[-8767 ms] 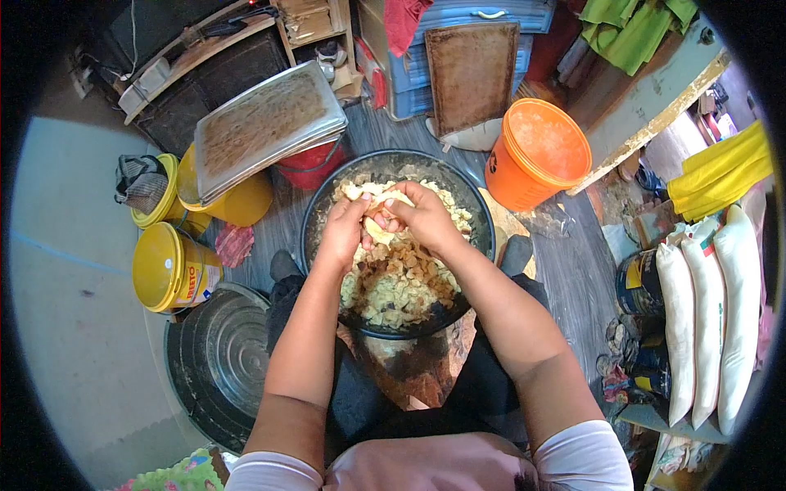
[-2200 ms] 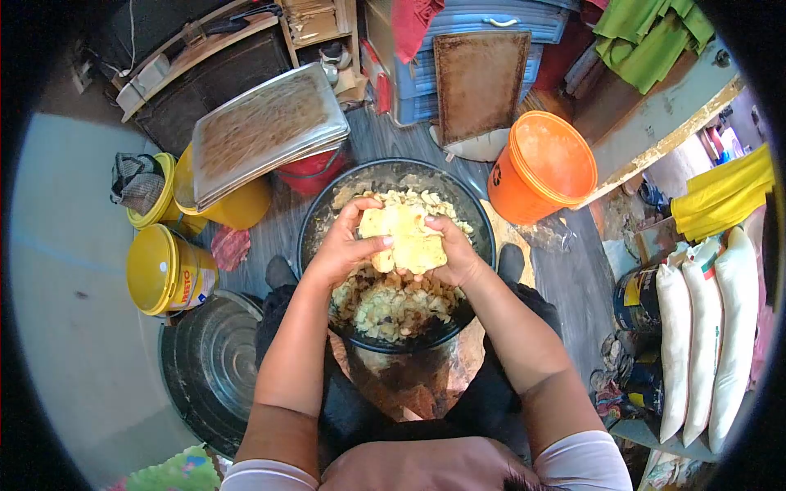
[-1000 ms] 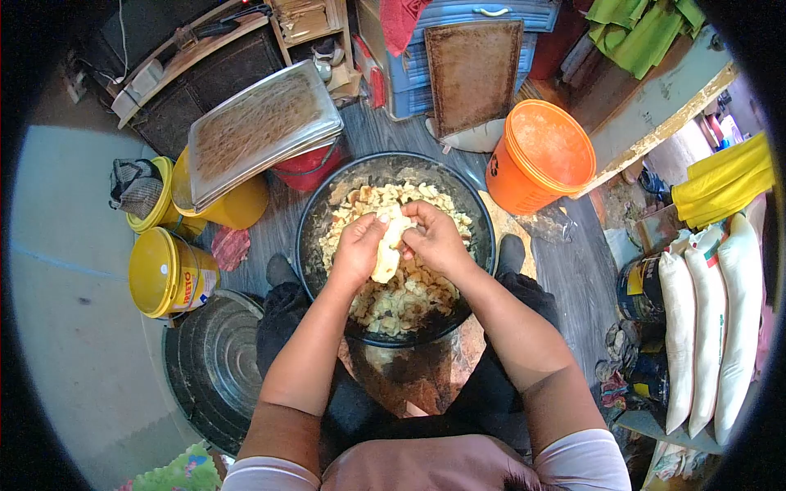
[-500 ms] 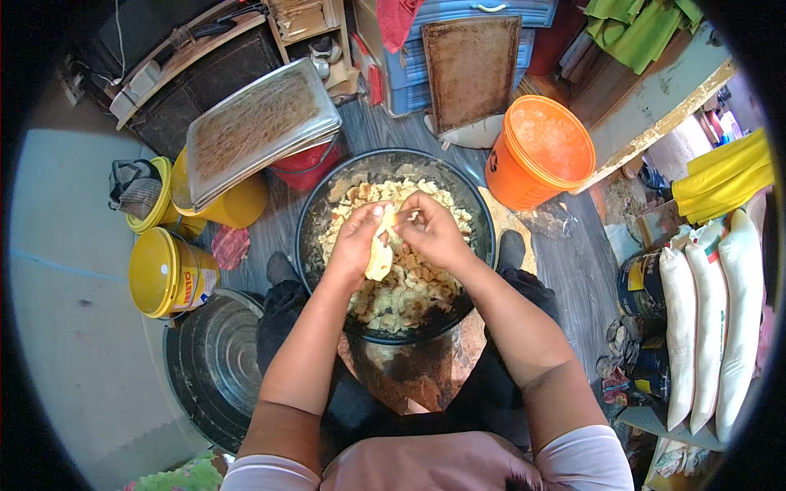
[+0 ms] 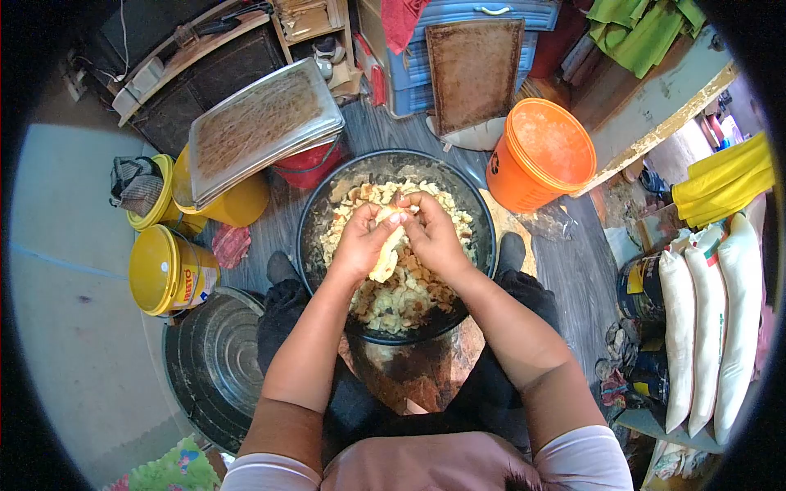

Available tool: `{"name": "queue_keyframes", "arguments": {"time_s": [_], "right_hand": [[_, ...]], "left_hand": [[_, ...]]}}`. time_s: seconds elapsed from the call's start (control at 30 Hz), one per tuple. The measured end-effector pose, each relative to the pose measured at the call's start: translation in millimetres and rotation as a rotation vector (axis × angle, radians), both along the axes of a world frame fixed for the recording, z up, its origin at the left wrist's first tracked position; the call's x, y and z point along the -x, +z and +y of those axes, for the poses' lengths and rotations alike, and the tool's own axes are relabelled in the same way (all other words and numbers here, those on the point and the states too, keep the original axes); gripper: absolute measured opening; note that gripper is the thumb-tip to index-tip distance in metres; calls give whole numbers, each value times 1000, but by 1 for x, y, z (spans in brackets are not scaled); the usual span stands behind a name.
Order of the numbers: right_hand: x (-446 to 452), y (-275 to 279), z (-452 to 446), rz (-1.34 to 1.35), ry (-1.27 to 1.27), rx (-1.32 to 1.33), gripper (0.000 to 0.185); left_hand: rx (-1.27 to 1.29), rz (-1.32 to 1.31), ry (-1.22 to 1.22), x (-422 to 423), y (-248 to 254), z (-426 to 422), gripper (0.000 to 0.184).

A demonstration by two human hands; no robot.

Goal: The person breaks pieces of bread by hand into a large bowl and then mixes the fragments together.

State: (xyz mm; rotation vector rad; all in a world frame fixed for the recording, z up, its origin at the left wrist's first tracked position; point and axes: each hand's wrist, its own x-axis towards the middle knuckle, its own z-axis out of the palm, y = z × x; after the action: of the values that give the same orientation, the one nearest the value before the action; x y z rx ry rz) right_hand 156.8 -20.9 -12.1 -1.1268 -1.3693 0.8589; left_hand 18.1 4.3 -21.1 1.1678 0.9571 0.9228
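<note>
Over a round black basin (image 5: pixel 490 270), my two hands meet at a pale yellow piece of bread. My left hand (image 5: pixel 359 243) is closed around the bread (image 5: pixel 384 263), which hangs down past its fingers. Against its upper end, the fingers and thumb of my right hand (image 5: pixel 436 244) are pinched, close to the left thumb. Many torn bread chunks (image 5: pixel 401 307), some cream and some with brown crust, fill the basin below. Part of the held bread is hidden behind my fingers.
An orange bucket (image 5: pixel 524 168) stands right of the basin, beyond my foot. Stacked metal trays (image 5: pixel 262 123) rest on yellow buckets at the left. Another yellow bucket (image 5: pixel 155 270) and a large black tub (image 5: pixel 213 360) are nearer. White sacks (image 5: pixel 708 327) stand at right.
My right hand has closed in toward the left, and both thumbs now sit together at the bread's upper end. The basin and its chunks look the same.
</note>
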Motion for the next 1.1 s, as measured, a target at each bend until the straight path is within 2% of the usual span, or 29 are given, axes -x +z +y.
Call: {"name": "queue_keyframes", "arguments": {"time_s": [0.07, 0.13, 0.2, 0.23, 0.3, 0.37, 0.43, 0.5, 0.57, 0.63, 0.7, 0.73, 0.77, 0.83, 0.87, 0.93, 0.97, 1.03, 1.07, 1.1], "right_hand": [[-6, -18, 8, -54, -24, 24, 17], [-13, -19, 14, -106, -48, 49, 18], [-19, -14, 17, 360, 171, 380, 24], [-18, -1, 14, 362, 170, 380, 24], [-14, 21, 7, 570, 225, 517, 26], [-7, 17, 7, 476, 211, 477, 26], [-4, 16, 6, 242, 266, 473, 25], [-7, 3, 12, 287, 243, 503, 22], [-13, -11, 19, 353, 180, 451, 20], [-14, 5, 16, 344, 127, 465, 17], [-17, 12, 17, 142, 87, 558, 21], [-11, -6, 24, 97, 20, 380, 22], [-14, -21, 27, 97, 21, 382, 22], [-13, -16, 26, -131, 16, 410, 20], [-12, -17, 25, -131, 18, 411, 20], [-8, -20, 24, -152, -85, 66, 19], [-8, -20, 24, -151, -83, 68, 19], [-9, -11, 25, 28, 109, 244, 29], [-8, -7, 24, 238, 226, 349, 38], [-8, 2, 21, 239, 227, 354, 38]], "left_hand": [[166, -97, 9, -1, 10, -4, 19], [177, -134, 24, -3, 13, -7, 18], [187, -169, 39, -3, 14, -7, 19], [182, -165, 43, -2, 12, -7, 17], [178, -160, 47, 0, 5, -4, 17], [-23, 80, -27, 1, -5, 0, 16], [-30, 129, -32, 5, -7, 2, 17], [-34, 179, -38, 6, -9, 2, 17], [90, -88, 4, 4, -10, 2, 17], [91, -111, 41, 1, 5, -2, 17], [178, -170, 75, 0, 12, -4, 18], [179, -169, 76, 0, 14, -4, 18], [226, -216, 72, 0, 15, -4, 18], [275, -262, 71, 2, 13, -3, 19], [280, -293, 47, 5, 9, -2, 21], [287, -324, 25, 7, 9, -2, 22], [289, -310, 12, 7, 10, -2, 24], [295, -295, 0, 9, 10, -2, 25], [245, -210, 17, 9, 10, 0, 25], [196, -124, 34, 10, 9, 0, 24]]}}
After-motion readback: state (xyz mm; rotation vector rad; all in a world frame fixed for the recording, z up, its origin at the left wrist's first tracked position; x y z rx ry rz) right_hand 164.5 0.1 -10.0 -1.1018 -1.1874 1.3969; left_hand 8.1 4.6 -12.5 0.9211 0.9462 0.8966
